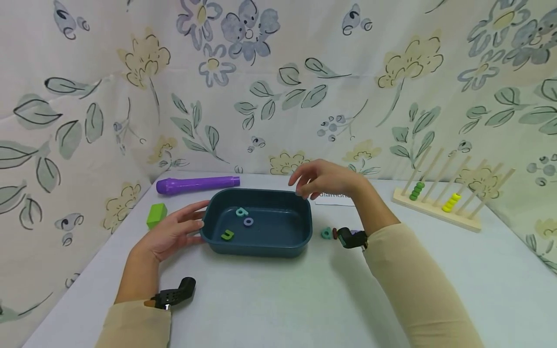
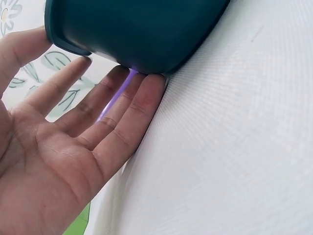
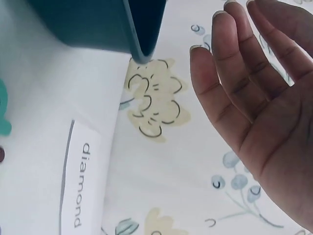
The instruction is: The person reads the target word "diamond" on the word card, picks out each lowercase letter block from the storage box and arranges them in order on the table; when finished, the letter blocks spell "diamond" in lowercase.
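A dark teal tray (image 1: pixel 256 251) stands on the table, holding a teal letter (image 1: pixel 241 212), a purple ring-shaped letter (image 1: pixel 248 221) and a green letter (image 1: pixel 227 235). My left hand (image 1: pixel 176 232) is at its left end, the nearly straight fingers (image 2: pixel 129 112) against the outer wall. Above the tray's far right corner hovers my right hand (image 1: pixel 326 178), fingers loosely bent with nothing between them. On the table under the right wrist lie another teal letter (image 1: pixel 327 233) and a dark red letter (image 1: pixel 335 233), plus a purple piece partly hidden by the wrist camera.
A paper strip printed "diamond" (image 3: pixel 80 181) lies right of the tray. Behind the tray is a purple toy microphone (image 1: pixel 197 184); a green block (image 1: pixel 156 215) sits at the left. A wooden peg rack (image 1: pixel 435 210) with green and yellow beads stands at the right, before a flowered cloth.
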`<state>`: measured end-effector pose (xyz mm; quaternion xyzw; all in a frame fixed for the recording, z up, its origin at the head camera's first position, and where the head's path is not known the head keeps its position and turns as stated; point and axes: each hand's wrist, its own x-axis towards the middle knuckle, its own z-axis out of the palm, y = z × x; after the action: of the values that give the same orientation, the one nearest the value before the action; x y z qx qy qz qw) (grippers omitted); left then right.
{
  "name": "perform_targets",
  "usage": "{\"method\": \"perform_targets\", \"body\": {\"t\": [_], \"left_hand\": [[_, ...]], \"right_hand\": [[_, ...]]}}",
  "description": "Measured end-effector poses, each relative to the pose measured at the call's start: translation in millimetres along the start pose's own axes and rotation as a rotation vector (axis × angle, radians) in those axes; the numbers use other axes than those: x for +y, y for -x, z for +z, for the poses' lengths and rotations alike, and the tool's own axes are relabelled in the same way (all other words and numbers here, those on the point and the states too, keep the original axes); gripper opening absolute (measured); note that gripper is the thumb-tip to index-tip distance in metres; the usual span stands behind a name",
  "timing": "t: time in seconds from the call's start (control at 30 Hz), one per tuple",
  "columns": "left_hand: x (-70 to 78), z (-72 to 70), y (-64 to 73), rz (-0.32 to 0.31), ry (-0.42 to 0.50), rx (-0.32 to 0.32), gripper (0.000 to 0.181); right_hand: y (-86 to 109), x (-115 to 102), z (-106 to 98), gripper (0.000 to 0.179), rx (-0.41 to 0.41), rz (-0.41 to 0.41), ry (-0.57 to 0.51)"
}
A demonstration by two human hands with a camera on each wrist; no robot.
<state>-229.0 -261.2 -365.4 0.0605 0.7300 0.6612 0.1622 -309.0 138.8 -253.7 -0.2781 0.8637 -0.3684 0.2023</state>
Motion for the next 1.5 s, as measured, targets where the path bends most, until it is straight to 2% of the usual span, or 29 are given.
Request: {"method": "perform_targets", "body": {"t": [0.3, 0.53, 0.8, 1.1, 1.27, 1.5], "left_hand": [[0.9, -1.7, 1.3, 0.001, 0.000, -0.003, 0.069], [0.4, 0.1, 0.8, 0.011, -0.008, -0.005, 0.068], [1.1, 0.9, -0.3, -0.007, 0.013, 0.009, 0.070], [0.7, 1.5, 0.8, -0.003, 0.014, 0.010, 0.070], [-0.2, 0.9, 0.5, -0.003, 0.012, 0.018, 0.070], [-0.9, 0.0, -0.3, -0.006, 0.013, 0.019, 0.070]], "right_hand": [[-28.0, -8, 16, 0.029, -0.017, -0.001, 0.011], [-48.4, -15, 29, 0.031, -0.073, 0.031, 0.005], [-67.3, -20, 41, 0.032, -0.113, 0.037, 0.028], [-87.9, -16, 50, 0.037, -0.218, 0.068, 0.018], [-93.7, -18, 54, 0.036, -0.249, 0.089, 0.038], [-100.9, -16, 65, 0.037, -0.342, 0.143, 0.055]]}}
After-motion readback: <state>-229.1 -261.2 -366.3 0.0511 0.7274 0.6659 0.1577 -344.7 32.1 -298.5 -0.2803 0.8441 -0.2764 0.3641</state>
